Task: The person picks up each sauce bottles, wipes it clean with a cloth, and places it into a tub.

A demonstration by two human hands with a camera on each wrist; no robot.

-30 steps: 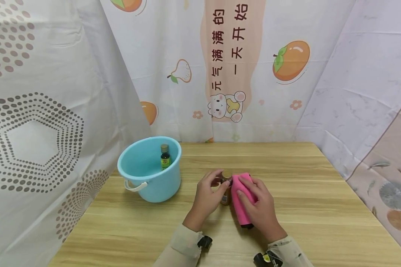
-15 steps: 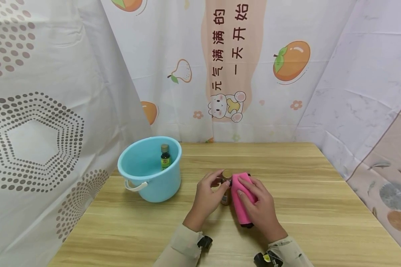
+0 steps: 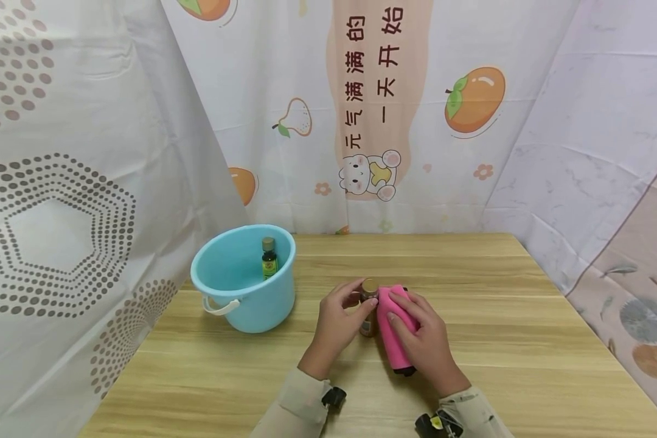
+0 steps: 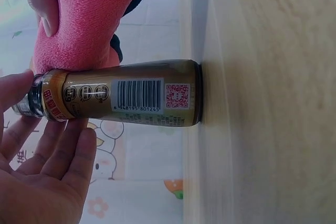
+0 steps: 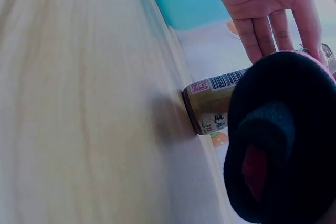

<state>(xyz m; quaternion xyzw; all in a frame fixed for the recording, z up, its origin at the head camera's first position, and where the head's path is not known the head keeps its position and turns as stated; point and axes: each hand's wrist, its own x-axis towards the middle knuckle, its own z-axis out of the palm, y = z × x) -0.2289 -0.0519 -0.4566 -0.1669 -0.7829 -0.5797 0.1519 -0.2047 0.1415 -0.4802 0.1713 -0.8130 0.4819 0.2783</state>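
An amber glass bottle [image 4: 139, 95] with a gold cap [image 3: 369, 284] and a barcode label stands upright on the table. My left hand [image 3: 336, 322] pinches it around the neck, thumb on the near side and fingers behind. Against the bottle's upper part leans a rolled pink fleecy cloth [image 3: 392, 334] with a black inner side. My right hand [image 3: 428, 340] grips this cloth from the right, its fingers spread over the pink surface. In the right wrist view the cloth's dark rolled end [image 5: 278, 171] hides much of the bottle.
A light-blue bucket [image 3: 260, 310] with a white handle [image 3: 221, 307] stands to the left on the wooden table [image 3: 498, 322]. Inside it is a dark bottle [image 3: 269, 258] with a green-yellow label. Printed curtains [image 3: 306, 67] hang behind and at both sides.
The head view has shifted very slightly. Both hands keep their holds, and the bottle and pink cloth stay in practically the same place.
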